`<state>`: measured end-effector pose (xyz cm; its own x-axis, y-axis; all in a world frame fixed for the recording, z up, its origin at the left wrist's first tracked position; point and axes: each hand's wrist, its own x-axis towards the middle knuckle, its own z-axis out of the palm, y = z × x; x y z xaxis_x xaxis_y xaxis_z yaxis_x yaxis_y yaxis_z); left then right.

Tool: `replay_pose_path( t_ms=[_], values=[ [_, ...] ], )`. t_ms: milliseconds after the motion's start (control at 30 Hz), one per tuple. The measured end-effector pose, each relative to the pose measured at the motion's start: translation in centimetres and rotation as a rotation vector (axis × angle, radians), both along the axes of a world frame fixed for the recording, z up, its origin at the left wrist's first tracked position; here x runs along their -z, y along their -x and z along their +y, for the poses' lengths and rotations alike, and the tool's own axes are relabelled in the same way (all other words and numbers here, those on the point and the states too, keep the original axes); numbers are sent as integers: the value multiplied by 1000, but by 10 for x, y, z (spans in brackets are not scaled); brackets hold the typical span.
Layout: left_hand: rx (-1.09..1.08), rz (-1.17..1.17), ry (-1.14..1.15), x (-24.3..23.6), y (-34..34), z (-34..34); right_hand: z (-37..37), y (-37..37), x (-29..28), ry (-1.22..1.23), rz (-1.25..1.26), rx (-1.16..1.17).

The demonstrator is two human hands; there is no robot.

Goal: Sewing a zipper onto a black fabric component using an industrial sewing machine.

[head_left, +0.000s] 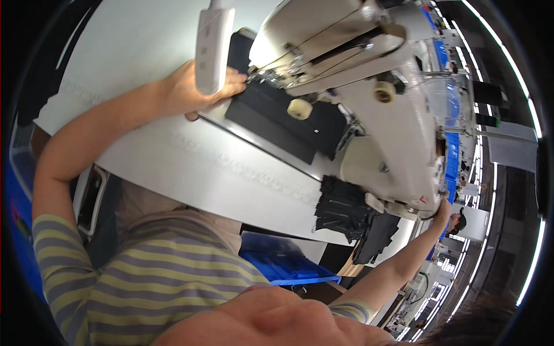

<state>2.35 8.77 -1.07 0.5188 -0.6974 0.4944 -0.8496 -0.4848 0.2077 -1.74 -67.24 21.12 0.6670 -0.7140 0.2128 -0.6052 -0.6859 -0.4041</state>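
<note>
My left hand (182,89) lies at the left end of a black fabric piece (271,118), its fingers stretched out flat close to the needle area of a white sewing machine (398,109). A white stick-shaped device (212,55) hangs in front of that hand and hides part of it. The black cloth spreads under the machine's arm, over a metal plate on the white table. My right arm reaches out to the machine's far right end. There my right hand (443,211) touches the end of the machine body; its fingers are mostly hidden.
A stack of black fabric pieces (343,210) lies by the machine's base at the table's near edge. Below the table sits a blue bin (283,262). Printed rulers run along the white tabletop (156,153). More blue bins and another person (457,222) are beyond the machine.
</note>
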Motion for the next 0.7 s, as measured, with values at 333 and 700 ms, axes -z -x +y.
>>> replay_pose_path(
  t_ms=[333,700],
  values=[
    [-119,687,340,-3,6,-2,107,60,119,-559,-1088,-283],
    [-22,270,213,12,-9,-4,74,71,136,-320,-1078,-186]
  ],
)
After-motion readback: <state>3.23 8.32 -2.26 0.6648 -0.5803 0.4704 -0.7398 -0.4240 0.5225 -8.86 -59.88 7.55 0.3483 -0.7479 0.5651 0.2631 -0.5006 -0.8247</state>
